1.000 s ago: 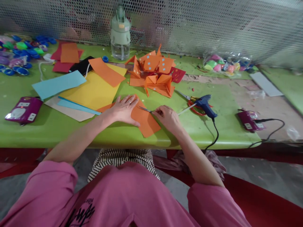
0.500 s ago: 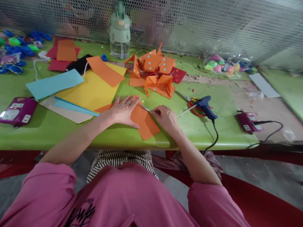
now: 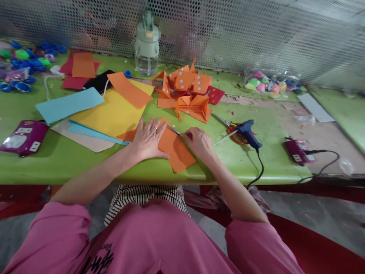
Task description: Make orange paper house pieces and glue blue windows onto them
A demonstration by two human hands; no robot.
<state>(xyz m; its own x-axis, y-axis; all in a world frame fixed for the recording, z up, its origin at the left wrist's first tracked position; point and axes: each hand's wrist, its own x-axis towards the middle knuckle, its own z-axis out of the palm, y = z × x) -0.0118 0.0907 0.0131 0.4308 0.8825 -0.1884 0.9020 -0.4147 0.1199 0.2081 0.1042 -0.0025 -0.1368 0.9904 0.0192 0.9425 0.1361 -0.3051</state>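
An orange sheet of paper (image 3: 179, 154) lies near the front edge of the green table. My left hand (image 3: 149, 140), with a ring on one finger, rests flat on it with the fingers spread. My right hand (image 3: 198, 141) is closed around the near end of a thin metal blade-like tool (image 3: 173, 129). The tool lies slanted across the orange sheet, its far end by my left fingertips. Folded orange paper pieces (image 3: 185, 82) with small pale squares stand beyond my hands.
A blue glue gun (image 3: 248, 132) lies over scissors (image 3: 222, 120) to the right. Yellow paper (image 3: 114, 110) and light blue paper (image 3: 70, 104) lie left. A bottle (image 3: 147, 47) stands behind. Purple power sockets (image 3: 25, 137) sit at the left, another (image 3: 299, 150) at the right.
The whole view has shifted slightly, so the table's things appear a little lower. My left fingers have shifted slightly on the orange sheet; my right hand keeps its grip on the tool.
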